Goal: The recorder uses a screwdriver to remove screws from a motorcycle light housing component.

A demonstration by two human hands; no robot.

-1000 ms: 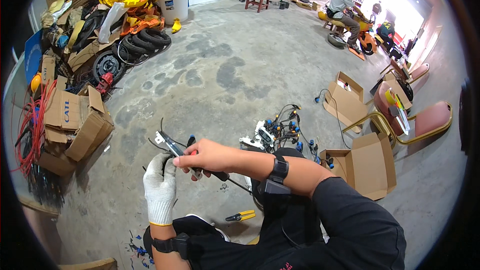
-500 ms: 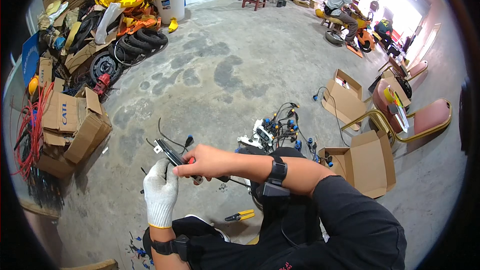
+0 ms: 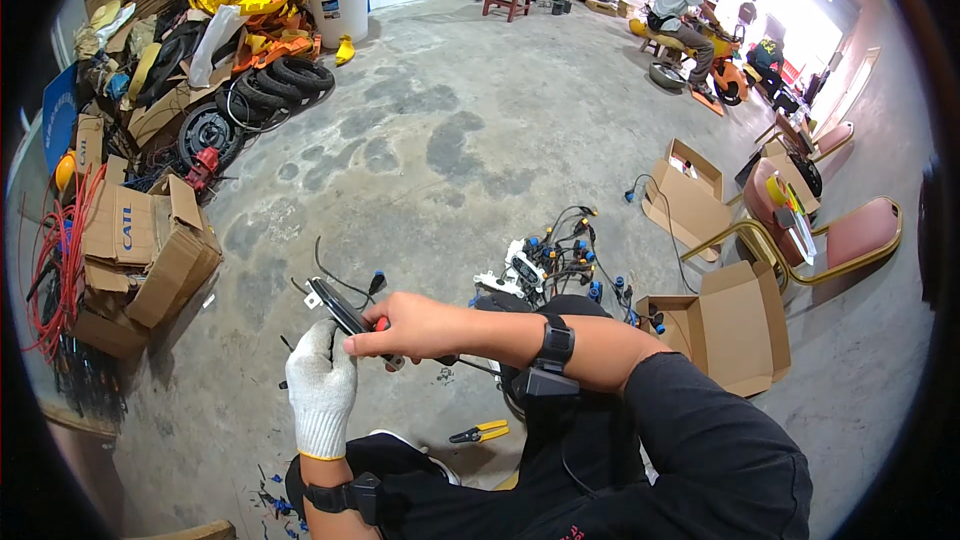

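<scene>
My left hand (image 3: 322,380), in a white knit glove, is closed with its fingers pinched at the near side of a slim black device (image 3: 340,310). What the gloved fingers hold is hidden; short dark wire ends show beside them. My bare right hand (image 3: 408,326) wraps round the device's near end, thumb across it. A red part (image 3: 382,323) shows under its fingers; its kind I cannot tell. The device is tilted, with a silver metal tab at its far end. Dark cable (image 3: 345,280) with a blue-ended connector (image 3: 377,282) lies beyond it.
Yellow-handled wire strippers (image 3: 480,432) lie on the floor near my legs. A heap of cables and connectors (image 3: 565,255) sits ahead right, beside open cardboard boxes (image 3: 740,325) and a pink-seated chair (image 3: 865,230). Cartons (image 3: 150,250) and tyres (image 3: 285,85) stand left. A person (image 3: 685,20) sits far right.
</scene>
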